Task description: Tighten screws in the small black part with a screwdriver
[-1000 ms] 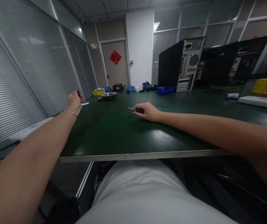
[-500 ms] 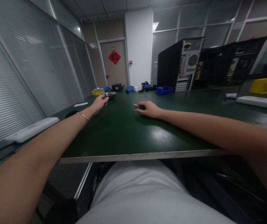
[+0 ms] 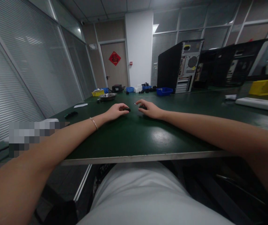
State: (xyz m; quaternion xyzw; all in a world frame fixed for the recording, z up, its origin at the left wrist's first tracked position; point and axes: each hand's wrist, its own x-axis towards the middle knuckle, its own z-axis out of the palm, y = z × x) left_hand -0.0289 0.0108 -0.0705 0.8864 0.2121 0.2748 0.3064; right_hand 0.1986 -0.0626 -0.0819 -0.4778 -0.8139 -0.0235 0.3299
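Screwdriver (image 3: 140, 107) is in the right hand (image 3: 150, 110), dark handle tucked under the curled fingers with the thin metal tip poking out past the fingertips toward the other hand. Left hand (image 3: 116, 111) is resting on the green table (image 3: 129, 137) just beside it, fingers curled in and pinching a small black part (image 3: 126, 109) right at the fingertips. Too small and dark for me to say what that part actually is. The two sets of fingertips are close but not touching, with the screwdriver tip sitting in the gap between them. Thin bracelet (image 3: 93, 123) on the left wrist. Out beyond the fingers there's a round metal dish (image 3: 108, 96), then a yellow bin (image 3: 98, 92) and a blue bin (image 3: 164, 91) further back. A black computer tower (image 3: 179, 67) stands well past the right hand.
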